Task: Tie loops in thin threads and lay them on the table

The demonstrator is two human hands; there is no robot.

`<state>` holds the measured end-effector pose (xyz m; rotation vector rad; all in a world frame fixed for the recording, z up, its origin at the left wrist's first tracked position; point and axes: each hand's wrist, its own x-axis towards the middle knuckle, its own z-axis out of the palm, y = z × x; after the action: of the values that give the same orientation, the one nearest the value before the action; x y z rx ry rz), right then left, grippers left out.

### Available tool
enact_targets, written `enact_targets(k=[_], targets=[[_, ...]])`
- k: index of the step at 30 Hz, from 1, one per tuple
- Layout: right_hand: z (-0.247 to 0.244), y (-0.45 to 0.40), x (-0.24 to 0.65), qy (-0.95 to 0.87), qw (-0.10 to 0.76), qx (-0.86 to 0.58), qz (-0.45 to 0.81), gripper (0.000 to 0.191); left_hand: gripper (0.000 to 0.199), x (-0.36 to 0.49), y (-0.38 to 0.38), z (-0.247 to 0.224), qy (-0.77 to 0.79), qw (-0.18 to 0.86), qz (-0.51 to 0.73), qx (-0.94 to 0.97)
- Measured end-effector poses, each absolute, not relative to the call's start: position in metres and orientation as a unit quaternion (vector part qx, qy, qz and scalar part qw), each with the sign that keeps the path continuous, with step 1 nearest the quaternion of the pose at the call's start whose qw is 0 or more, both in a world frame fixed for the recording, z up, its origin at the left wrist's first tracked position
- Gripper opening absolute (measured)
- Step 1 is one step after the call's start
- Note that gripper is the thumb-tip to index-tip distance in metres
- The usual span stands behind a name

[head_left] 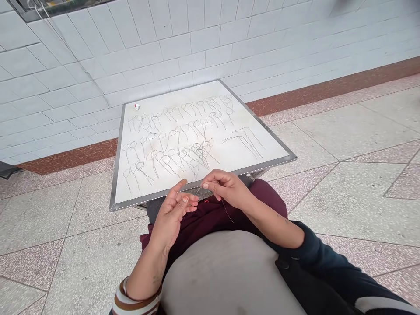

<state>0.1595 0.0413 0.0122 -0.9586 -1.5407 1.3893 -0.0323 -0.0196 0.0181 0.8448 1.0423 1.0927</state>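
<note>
My right hand (226, 188) is closed, pinching a thin dark wire (226, 211) between thumb and forefinger. One end of the wire hangs below that hand in a slight curve, over my lap. A short stretch runs across to my left hand (173, 208), whose thumb presses it against the fingers while the forefinger points up. Both hands are just off the front edge of a white table (262, 162) with a metal rim. Rows of similar wire pieces lie on it, many bent into a round loop with two straight legs, such as this looped wire (128, 179).
Several longer bent wires (243, 139) lie at the table's right. A small white and red object (137, 106) sits near the far left corner. Behind the table stands a white tiled wall (177, 48) with a cord (85, 72). The floor (315, 192) is speckled stone.
</note>
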Motion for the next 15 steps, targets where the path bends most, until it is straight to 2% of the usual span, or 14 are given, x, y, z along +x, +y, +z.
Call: enact_targets(k=[7, 15], targets=[[0.007, 0.042, 0.162, -0.638, 0.406, -0.346, 0.555, 0.017, 0.048, -0.017, -0.019, 0.020, 0.381, 0.722, 0.497, 0.294], [0.004, 0.040, 0.162, -0.652, 0.402, -0.329, 0.552, 0.013, 0.051, -0.023, -0.024, 0.022, 0.399, 0.712, 0.479, 0.322]])
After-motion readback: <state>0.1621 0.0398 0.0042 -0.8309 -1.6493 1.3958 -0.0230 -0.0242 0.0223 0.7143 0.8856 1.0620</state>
